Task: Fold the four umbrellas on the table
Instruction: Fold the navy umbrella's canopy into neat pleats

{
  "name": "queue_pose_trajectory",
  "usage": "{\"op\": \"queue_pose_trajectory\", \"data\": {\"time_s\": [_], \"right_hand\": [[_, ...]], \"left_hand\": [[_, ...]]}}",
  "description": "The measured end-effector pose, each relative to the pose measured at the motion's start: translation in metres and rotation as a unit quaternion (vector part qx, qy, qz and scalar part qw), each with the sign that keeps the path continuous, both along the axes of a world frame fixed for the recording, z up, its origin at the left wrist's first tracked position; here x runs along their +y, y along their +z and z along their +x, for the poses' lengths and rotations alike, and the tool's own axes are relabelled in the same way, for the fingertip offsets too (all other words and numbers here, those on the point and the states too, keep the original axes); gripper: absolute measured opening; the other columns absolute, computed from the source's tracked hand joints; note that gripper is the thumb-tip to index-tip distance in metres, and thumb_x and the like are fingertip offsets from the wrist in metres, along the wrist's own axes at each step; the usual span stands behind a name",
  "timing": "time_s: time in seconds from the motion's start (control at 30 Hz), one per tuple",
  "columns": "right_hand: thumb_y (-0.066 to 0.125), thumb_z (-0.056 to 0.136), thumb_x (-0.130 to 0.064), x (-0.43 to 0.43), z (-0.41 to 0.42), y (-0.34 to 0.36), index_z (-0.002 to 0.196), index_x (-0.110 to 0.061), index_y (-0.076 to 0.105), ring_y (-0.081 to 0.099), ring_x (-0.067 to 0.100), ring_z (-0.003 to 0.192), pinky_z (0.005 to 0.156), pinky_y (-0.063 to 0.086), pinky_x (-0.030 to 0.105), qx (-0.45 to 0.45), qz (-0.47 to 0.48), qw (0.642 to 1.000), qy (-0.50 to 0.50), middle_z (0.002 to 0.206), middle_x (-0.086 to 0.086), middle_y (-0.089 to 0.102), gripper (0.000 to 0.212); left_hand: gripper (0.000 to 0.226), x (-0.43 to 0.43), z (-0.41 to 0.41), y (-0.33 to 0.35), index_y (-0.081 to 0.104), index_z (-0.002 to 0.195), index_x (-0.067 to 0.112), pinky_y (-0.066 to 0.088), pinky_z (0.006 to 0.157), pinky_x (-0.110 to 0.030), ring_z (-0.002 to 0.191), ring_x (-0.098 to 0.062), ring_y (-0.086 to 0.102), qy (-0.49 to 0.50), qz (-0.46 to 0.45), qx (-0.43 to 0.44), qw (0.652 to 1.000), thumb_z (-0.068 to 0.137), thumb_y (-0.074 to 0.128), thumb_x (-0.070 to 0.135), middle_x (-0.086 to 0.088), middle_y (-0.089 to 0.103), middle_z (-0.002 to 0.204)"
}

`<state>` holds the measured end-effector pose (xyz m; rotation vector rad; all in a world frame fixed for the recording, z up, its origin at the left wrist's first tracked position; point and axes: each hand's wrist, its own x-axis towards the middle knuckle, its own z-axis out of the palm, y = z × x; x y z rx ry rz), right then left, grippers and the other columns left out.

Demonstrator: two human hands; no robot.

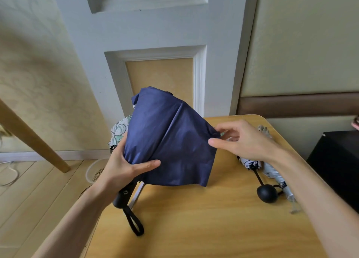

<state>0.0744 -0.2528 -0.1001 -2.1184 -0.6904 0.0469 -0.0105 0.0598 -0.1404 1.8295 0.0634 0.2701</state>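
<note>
A collapsed navy blue fabric umbrella is being held up over the far left part of the light wooden tabletop. Its canopy is hanging loose and unrolled, and its black cylindrical handle is pointing down toward the tabletop's left edge, with a black wrist loop hanging below it. The left hand is gripping the gathered lower left of the canopy, fingers behind the cloth and thumb lying across the front. The right hand is pinching the canopy's right corner between thumb and fingertips, so the cloth between the two hands is spreading fairly flat. At the tabletop's far left corner a white umbrella with a green leaf print is peeking out, mostly hidden behind the navy cloth. Along the tabletop's right edge two closed umbrellas are lying side by side: a pale umbrella with a black ball-shaped handle and a silvery grey umbrella. A black box is standing just off the tabletop's right edge.
</note>
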Motion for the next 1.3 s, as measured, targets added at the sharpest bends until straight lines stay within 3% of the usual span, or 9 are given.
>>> {"op": "queue_pose_trajectory", "data": {"time_s": [0.13, 0.3, 0.43, 0.6, 0.73, 0.83, 0.93, 1.1, 1.3], "right_hand": [[0.084, 0.087, -0.028, -0.007, 0.003, 0.001, 0.091, -0.030, 0.083, 0.073, 0.009, 0.086, 0.084, 0.057, 0.031, -0.004, 0.039, 0.998, -0.045, 0.087, -0.012, 0.080, 0.004], [0.091, 0.064, -0.038, -0.006, 0.005, 0.005, 0.086, -0.013, 0.083, 0.077, 0.031, 0.086, 0.082, 0.060, 0.043, 0.047, 0.160, 0.985, -0.055, 0.089, 0.008, 0.081, 0.034], [0.085, 0.075, -0.009, -0.001, 0.005, 0.000, 0.097, -0.012, 0.079, 0.075, 0.024, 0.101, 0.088, 0.062, 0.032, 0.142, 0.290, 0.945, -0.054, 0.100, 0.006, 0.080, 0.024], [0.065, 0.090, 0.014, 0.020, -0.003, -0.004, 0.130, -0.017, 0.071, 0.071, 0.022, 0.113, 0.097, 0.056, 0.034, 0.228, 0.448, 0.865, -0.017, 0.119, 0.008, 0.074, 0.051], [0.074, 0.095, -0.035, 0.032, -0.009, -0.007, 0.132, -0.022, 0.068, 0.072, 0.017, 0.118, 0.103, 0.053, 0.036, 0.235, 0.368, 0.896, -0.079, 0.122, -0.005, 0.078, 0.039], [0.075, 0.090, -0.051, 0.036, -0.013, -0.004, 0.120, -0.022, 0.076, 0.074, 0.010, 0.109, 0.099, 0.056, 0.031, 0.198, 0.330, 0.915, -0.118, 0.112, -0.008, 0.080, 0.042], [0.077, 0.094, -0.040, 0.035, -0.014, -0.005, 0.109, -0.020, 0.077, 0.075, 0.006, 0.091, 0.082, 0.058, 0.023, 0.161, 0.322, 0.916, -0.177, 0.096, -0.007, 0.081, 0.026], [0.076, 0.096, -0.015, 0.030, -0.008, -0.009, 0.108, -0.010, 0.073, 0.076, 0.020, 0.102, 0.086, 0.059, 0.029, 0.175, 0.410, 0.876, -0.185, 0.102, 0.001, 0.080, 0.014], [0.078, 0.093, -0.035, 0.039, -0.008, -0.005, 0.112, -0.012, 0.077, 0.073, 0.022, 0.111, 0.100, 0.054, 0.040, 0.263, 0.412, 0.860, -0.147, 0.109, 0.000, 0.081, 0.030]], "left_hand": [[0.106, 0.000, 0.001, 0.001, 0.049, 0.151, 0.029, 0.058, 0.101, -0.046, 0.122, -0.012, 0.065, 0.000, 0.010, 0.006, 1.000, 0.059, 0.099, 0.021, 0.013, 0.064, 0.137], [0.102, 0.002, 0.004, -0.002, 0.054, 0.146, 0.031, 0.059, 0.099, -0.052, 0.119, -0.019, 0.070, -0.005, -0.026, 0.032, 0.999, 0.056, 0.102, 0.021, 0.010, 0.069, 0.133], [0.086, 0.000, 0.002, -0.002, 0.061, 0.136, 0.026, 0.063, 0.084, -0.039, 0.110, -0.022, 0.075, -0.014, -0.079, 0.040, 0.996, 0.060, 0.099, 0.015, 0.004, 0.076, 0.123], [0.081, -0.004, 0.000, -0.005, 0.066, 0.126, 0.017, 0.065, 0.074, -0.033, 0.100, -0.025, 0.078, 0.015, -0.149, 0.035, 0.988, 0.056, 0.106, 0.022, -0.003, 0.080, 0.112], [0.068, -0.007, -0.001, -0.005, 0.064, 0.127, 0.013, 0.064, 0.070, -0.030, 0.097, -0.025, 0.079, 0.033, -0.172, 0.025, 0.984, 0.064, 0.091, 0.015, -0.002, 0.080, 0.108], [0.068, -0.009, -0.002, -0.006, 0.064, 0.127, 0.014, 0.064, 0.072, -0.031, 0.099, -0.026, 0.078, 0.022, -0.161, 0.023, 0.986, 0.065, 0.090, 0.014, -0.002, 0.080, 0.109], [0.065, -0.014, -0.004, -0.007, 0.064, 0.125, 0.019, 0.063, 0.068, -0.028, 0.096, -0.022, 0.079, 0.012, -0.144, 0.023, 0.989, 0.066, 0.090, 0.011, 0.001, 0.080, 0.106], [0.071, -0.016, -0.004, -0.009, 0.064, 0.121, 0.026, 0.064, 0.068, -0.030, 0.093, -0.017, 0.078, 0.023, -0.130, 0.010, 0.991, 0.059, 0.097, 0.013, 0.009, 0.079, 0.102], [0.079, -0.016, -0.004, -0.011, 0.063, 0.123, 0.028, 0.063, 0.071, -0.024, 0.096, -0.013, 0.077, 0.018, -0.124, 0.002, 0.992, 0.057, 0.102, 0.011, 0.013, 0.078, 0.104]]}}
